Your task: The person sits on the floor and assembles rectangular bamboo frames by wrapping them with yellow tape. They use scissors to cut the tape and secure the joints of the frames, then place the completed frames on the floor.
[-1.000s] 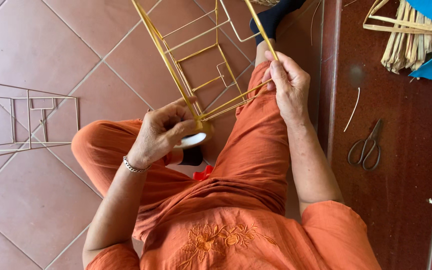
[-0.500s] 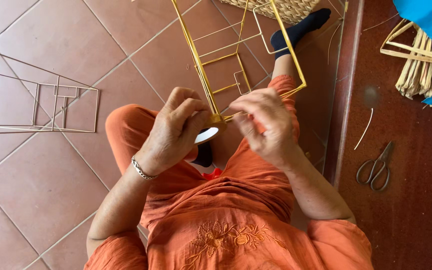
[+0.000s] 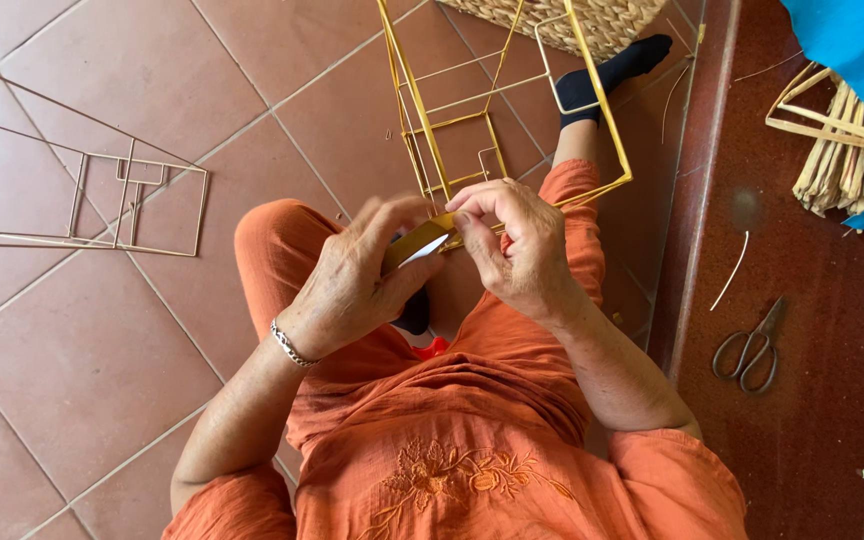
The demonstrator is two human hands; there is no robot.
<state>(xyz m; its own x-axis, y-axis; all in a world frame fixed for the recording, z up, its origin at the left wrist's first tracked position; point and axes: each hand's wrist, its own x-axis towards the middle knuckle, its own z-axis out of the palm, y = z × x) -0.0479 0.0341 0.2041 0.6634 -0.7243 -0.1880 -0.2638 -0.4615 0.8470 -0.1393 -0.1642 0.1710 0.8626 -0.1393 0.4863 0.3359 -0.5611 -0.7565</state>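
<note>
I sit on a tiled floor in orange clothes with a yellow wire frame standing over my lap. My left hand grips a roll of yellow tape against the frame's near bottom corner. My right hand pinches the tape end at that same corner, fingertips touching the wire. Both hands meet in the middle of the view, just above my knees. A silver bracelet circles my left wrist.
A second bare wire frame lies on the tiles at left. Scissors rest on the dark red step at right, near a bundle of straw strips and blue cloth. A woven basket stands at the top.
My right hand has come in from the frame's right side to meet my left hand at the corner. The view has shifted, so the frame sits higher and more upright.
</note>
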